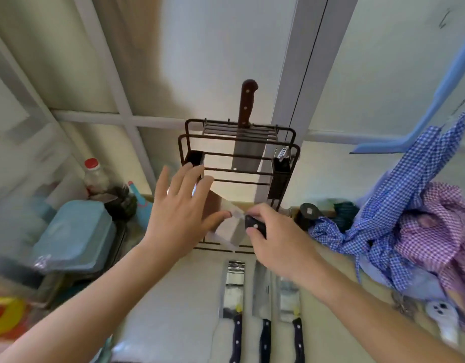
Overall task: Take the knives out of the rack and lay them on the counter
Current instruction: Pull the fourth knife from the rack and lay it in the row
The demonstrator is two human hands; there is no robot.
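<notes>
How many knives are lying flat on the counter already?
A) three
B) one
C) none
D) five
A: three dark-handled knives lie side by side on the counter: the left knife, the middle knife and the right knife, while the right hand holds another.

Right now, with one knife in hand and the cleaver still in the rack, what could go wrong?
1. The right hand holds a black-handled knife while the open left hand is at its blade; a slip could cut the fingers.
2. Three knives already lie on the counter directly below; setting this one down blind could strike them.
3. The brown-handled cleaver remains upright in the rack; bumping the rack might shake it loose.
</notes>
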